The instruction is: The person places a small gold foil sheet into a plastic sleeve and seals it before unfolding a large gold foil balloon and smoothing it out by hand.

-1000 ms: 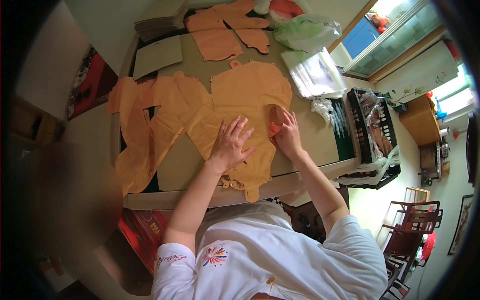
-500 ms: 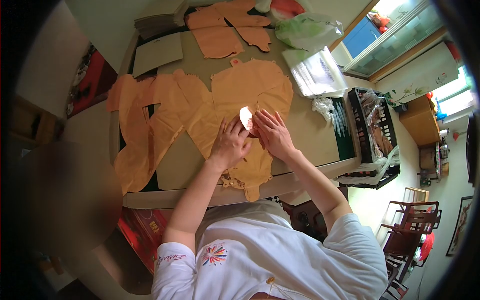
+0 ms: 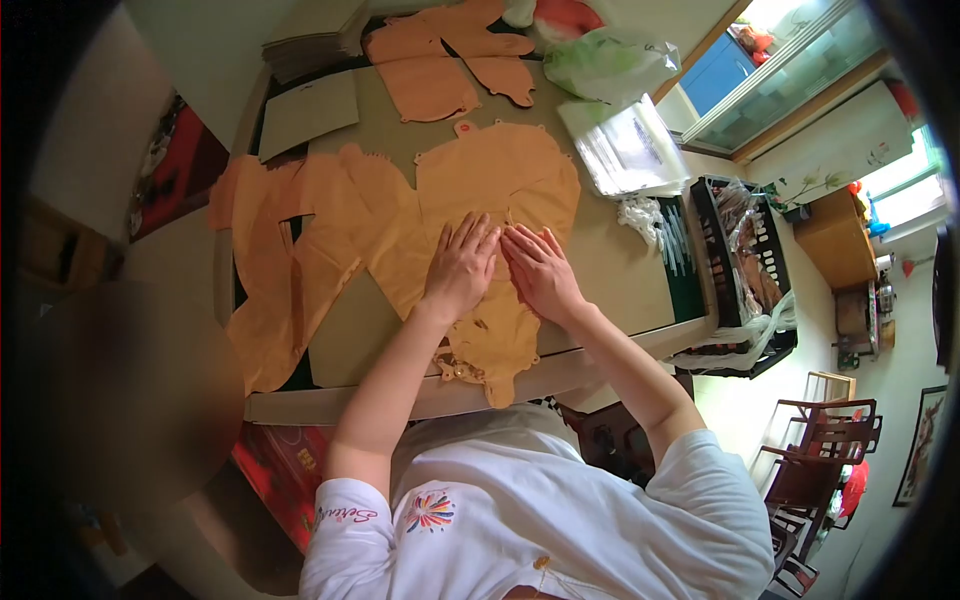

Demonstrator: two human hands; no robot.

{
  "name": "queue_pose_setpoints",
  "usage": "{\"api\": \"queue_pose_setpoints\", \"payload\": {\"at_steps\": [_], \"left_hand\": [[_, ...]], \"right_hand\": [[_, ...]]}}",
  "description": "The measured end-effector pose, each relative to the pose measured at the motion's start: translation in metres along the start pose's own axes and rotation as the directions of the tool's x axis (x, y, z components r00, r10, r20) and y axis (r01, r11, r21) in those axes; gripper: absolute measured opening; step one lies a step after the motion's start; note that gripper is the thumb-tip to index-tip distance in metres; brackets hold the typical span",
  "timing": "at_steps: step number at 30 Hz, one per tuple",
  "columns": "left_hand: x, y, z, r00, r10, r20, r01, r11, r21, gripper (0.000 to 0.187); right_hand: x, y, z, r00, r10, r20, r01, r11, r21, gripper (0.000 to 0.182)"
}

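Note:
A flat orange-gold foil piece (image 3: 490,165) with small tabs on its edge lies on the table in front of me. Both hands rest on its middle, side by side. My left hand (image 3: 463,268) lies palm down, its fingers stretched forward. My right hand (image 3: 540,272) is flat beside it, fingers slanting to the upper left and nearly meeting the left fingertips. Neither hand holds anything that I can see; what lies under the palms is hidden. More foil pieces (image 3: 265,310) spread out to the left, and pinkish-orange ones (image 3: 430,85) lie at the far side.
Grey card sheets (image 3: 312,115) and a card stack (image 3: 315,45) stand at the far left. Clear plastic sleeves (image 3: 625,150), a green-white bag (image 3: 610,65) and thin straws (image 3: 676,240) lie right. A black crate (image 3: 708,250) with plastic-wrapped items adjoins the table's right edge.
The bright, shiny round patch between my hands is no longer visible. Both hands now lie flatter on the foil, with the left fingers drawn closer together.

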State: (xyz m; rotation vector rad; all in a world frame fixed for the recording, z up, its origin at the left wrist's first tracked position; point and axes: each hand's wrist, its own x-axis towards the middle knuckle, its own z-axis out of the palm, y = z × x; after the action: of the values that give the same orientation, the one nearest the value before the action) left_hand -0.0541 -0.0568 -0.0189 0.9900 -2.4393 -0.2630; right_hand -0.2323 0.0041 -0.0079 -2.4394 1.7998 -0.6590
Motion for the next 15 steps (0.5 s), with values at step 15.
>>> {"api": "queue_pose_setpoints", "payload": {"at_steps": [15], "left_hand": [[-0.003,-0.002,0.003,1.0,0.014,0.026,-0.015,1.0,0.015,0.044]], "right_hand": [[0.164,0.125,0.007,0.835,0.535,-0.129,-0.55,0.822,-0.15,0.075]]}}
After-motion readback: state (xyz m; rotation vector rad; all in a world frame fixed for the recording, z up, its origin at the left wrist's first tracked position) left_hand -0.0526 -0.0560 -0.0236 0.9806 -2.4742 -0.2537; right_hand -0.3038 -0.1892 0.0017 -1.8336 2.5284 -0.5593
